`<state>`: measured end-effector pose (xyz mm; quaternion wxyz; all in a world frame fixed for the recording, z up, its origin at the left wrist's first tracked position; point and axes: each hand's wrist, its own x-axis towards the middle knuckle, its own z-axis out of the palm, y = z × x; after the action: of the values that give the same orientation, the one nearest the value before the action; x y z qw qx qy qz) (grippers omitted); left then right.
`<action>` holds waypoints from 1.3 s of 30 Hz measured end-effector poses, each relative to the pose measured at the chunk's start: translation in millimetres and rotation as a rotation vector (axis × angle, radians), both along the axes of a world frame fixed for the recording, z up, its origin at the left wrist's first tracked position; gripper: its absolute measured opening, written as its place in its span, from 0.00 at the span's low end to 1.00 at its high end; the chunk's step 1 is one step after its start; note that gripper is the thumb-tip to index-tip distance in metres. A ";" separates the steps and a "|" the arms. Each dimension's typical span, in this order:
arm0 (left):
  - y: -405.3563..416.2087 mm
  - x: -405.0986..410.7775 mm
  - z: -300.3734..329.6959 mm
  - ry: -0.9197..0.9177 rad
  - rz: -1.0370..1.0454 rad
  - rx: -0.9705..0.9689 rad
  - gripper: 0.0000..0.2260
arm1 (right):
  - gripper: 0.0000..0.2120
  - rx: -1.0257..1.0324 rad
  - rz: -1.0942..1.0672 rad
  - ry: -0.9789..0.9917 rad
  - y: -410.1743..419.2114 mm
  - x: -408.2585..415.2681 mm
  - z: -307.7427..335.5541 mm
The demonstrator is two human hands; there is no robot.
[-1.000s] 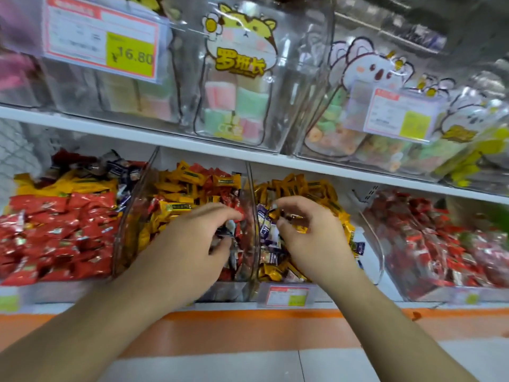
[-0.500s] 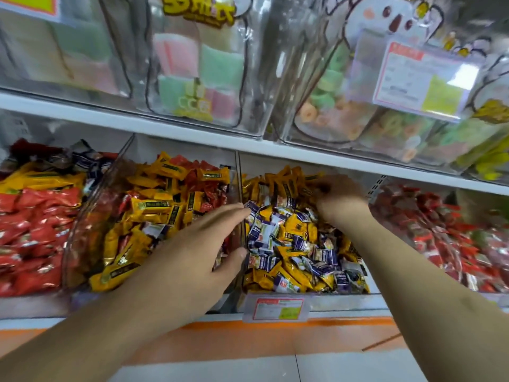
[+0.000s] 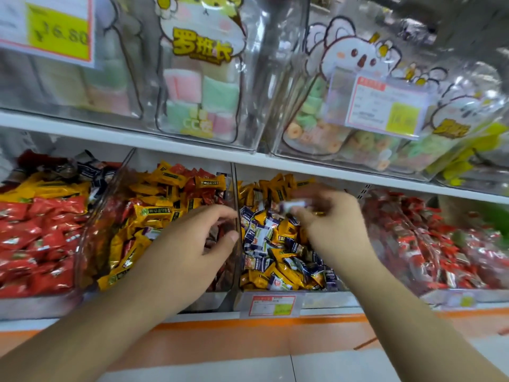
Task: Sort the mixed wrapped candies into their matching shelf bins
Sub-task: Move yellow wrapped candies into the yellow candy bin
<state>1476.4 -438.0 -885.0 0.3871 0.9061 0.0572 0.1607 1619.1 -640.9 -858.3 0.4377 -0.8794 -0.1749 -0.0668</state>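
Note:
On the lower shelf stand clear bins of wrapped candies. The middle bin [image 3: 275, 295] holds mixed yellow and purple-white candies [image 3: 271, 244]. To its left, another bin [image 3: 96, 216] holds yellow and red candies [image 3: 165, 199]. My right hand [image 3: 333, 224] hovers over the middle bin and pinches a small purple-white candy [image 3: 293, 205], blurred by motion. My left hand [image 3: 192, 244] is at the clear divider [image 3: 237, 260] between these two bins, fingers loosely curved, nothing seen in it.
A bin of red candies [image 3: 35, 238] sits far left and another red-candy bin [image 3: 429, 244] far right. The white shelf board [image 3: 192, 148] above carries clear bags of pastel sweets [image 3: 203, 100] and price tags [image 3: 385, 106]. An orange floor strip [image 3: 248, 337] runs below.
My right hand has come back from the rear of the middle bin toward the front with a purple-white candy in its fingertips. My left hand has stayed at the divider.

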 end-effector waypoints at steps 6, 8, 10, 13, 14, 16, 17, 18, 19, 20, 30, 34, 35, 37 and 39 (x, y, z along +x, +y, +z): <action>9.6 -15.4 14.3 0.018 0.028 -0.347 0.12 | 0.13 0.142 0.273 0.180 43.4 -78.8 15.5; 13.9 -23.7 20.3 0.018 0.025 -0.441 0.08 | 0.13 0.152 0.322 0.198 52.7 -89.8 16.8; 20.7 -29.9 23.4 0.013 0.040 -0.461 0.05 | 0.13 0.142 0.346 0.208 58.5 -95.7 16.6; 32.6 -36.5 20.8 -0.007 0.124 -0.288 0.04 | 0.15 0.084 0.322 0.175 56.7 -92.5 12.8; 35.7 -38.5 20.6 -0.006 0.146 -0.213 0.04 | 0.15 0.042 0.286 0.137 53.4 -87.7 11.2; 37.7 -40.2 20.2 0.014 0.131 -0.076 0.07 | 0.15 -0.070 0.177 0.035 44.3 -72.8 7.9; 36.8 -38.8 19.1 0.030 0.106 -0.029 0.11 | 0.16 -0.152 0.123 -0.021 39.9 -63.1 5.6; 35.1 -36.8 18.9 0.037 0.082 0.000 0.14 | 0.18 -0.247 0.077 -0.063 35.8 -52.8 3.3; 33.2 -34.2 18.3 0.033 0.055 0.018 0.16 | 0.21 -0.341 0.048 -0.084 33.7 -42.7 1.1; 30.8 -31.5 17.6 0.028 0.029 0.028 0.17 | 0.24 -0.421 0.037 -0.089 32.4 -33.3 -0.8; 9.6 -16.8 -3.8 0.098 -0.125 0.062 0.27 | 0.26 -0.674 0.103 -0.155 33.2 4.3 -26.1; 4.3 -13.1 -8.5 0.075 -0.125 0.082 0.26 | 0.17 -0.637 0.124 -0.170 21.7 0.3 -26.6; 3.0 -12.2 -9.3 0.071 -0.122 0.092 0.26 | 0.15 -0.626 0.116 -0.178 19.0 0.0 -26.4; 0.2 -11.9 -9.7 0.067 -0.113 0.105 0.26 | 0.13 -0.600 0.097 -0.182 14.1 0.0 -25.8; -1.5 -12.9 -9.3 0.067 -0.108 0.105 0.26 | 0.10 -0.568 0.079 -0.165 10.8 -0.3 -25.2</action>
<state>1463.5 -439.5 -894.3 0.3448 0.9319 0.0129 0.1120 1618.8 -630.1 -883.6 0.1605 -0.9509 -0.2555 -0.0691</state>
